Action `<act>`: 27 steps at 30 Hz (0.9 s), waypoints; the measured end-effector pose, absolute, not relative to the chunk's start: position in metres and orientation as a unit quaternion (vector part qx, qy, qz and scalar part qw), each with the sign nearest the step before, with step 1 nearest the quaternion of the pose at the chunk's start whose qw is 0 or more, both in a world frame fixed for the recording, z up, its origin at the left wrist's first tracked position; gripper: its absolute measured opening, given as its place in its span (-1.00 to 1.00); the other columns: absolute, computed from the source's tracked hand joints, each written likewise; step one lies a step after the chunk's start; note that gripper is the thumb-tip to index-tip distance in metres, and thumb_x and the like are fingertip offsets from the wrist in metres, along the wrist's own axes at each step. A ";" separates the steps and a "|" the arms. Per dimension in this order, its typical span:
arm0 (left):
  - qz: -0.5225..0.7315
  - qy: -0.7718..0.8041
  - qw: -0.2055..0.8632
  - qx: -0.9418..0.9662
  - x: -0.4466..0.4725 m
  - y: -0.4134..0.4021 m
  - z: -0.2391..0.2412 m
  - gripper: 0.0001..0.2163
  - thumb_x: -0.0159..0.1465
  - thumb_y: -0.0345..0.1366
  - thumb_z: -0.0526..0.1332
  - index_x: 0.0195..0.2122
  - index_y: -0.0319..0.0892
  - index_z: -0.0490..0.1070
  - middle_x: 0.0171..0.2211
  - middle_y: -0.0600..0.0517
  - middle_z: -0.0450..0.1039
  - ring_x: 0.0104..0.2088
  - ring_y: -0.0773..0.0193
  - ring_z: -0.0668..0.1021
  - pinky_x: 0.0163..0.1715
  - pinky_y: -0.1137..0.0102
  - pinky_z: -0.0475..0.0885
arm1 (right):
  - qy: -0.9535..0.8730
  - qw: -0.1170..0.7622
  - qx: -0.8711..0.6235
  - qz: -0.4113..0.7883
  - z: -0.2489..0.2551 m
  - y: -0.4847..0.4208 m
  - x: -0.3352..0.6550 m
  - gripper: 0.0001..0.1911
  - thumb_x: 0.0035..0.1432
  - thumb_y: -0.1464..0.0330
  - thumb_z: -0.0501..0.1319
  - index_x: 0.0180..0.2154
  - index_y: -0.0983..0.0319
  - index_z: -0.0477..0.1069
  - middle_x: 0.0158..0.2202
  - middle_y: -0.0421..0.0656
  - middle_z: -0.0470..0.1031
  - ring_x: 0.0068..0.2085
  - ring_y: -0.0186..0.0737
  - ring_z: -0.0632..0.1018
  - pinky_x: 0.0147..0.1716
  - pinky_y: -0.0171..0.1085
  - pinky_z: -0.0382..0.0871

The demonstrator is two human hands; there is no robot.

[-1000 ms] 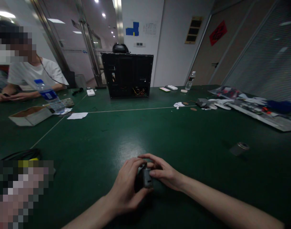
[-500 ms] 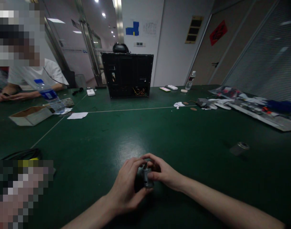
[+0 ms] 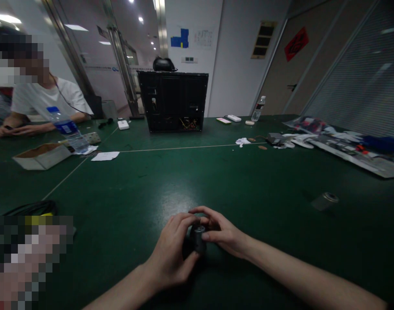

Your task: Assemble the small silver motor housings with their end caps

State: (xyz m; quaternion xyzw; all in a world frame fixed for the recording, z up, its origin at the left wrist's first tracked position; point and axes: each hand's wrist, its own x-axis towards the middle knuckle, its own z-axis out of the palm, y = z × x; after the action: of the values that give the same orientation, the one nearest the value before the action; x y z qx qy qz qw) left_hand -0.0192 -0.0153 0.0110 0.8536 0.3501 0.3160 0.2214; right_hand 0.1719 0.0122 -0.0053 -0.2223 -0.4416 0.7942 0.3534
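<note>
A small dark grey metal cylinder (image 3: 200,240), with a round lighter top, is held between my two hands near the front of the green table (image 3: 145,189). My left hand (image 3: 172,247) curls round it from the left, fingers over the far side and thumb low at the near side. From the right, my right hand (image 3: 224,232) presses its thumb to the upper part, while its other fingers bend behind. Those rear fingertips are partly hidden. Farther right on the table stands a larger, hollow-looking metal cylinder (image 3: 325,201), touched by neither hand.
At the left are an open cardboard box (image 3: 41,158), a large water bottle (image 3: 67,129) and a black cable (image 3: 32,209). A black computer case (image 3: 174,101) stands at the back. Parts and a tray (image 3: 355,157) lie far right. Another person (image 3: 51,101) sits back left.
The small cylinder has turned in my fingers; its round top now shows where a narrow protruding part was before. Both hands stay nearly in place.
</note>
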 end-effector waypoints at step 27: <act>0.366 0.363 0.222 0.828 -0.021 -0.018 0.000 -0.49 0.16 -0.45 0.21 0.10 -0.09 0.05 -0.01 -0.13 0.24 -0.01 0.00 0.39 -0.03 0.10 0.38 | -0.788 0.462 -0.314 0.260 -0.016 0.002 0.174 -0.46 0.00 0.53 0.28 0.01 0.12 0.22 -0.14 -0.12 0.48 -0.11 -0.12 0.52 -0.11 -0.11 0.40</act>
State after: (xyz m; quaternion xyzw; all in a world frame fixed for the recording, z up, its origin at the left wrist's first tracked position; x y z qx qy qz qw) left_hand -0.0210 -0.0180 -0.0001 0.8276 0.3627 0.3663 0.2220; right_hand 0.1739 0.0017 -0.0159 -0.3136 -0.7877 0.2597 0.4624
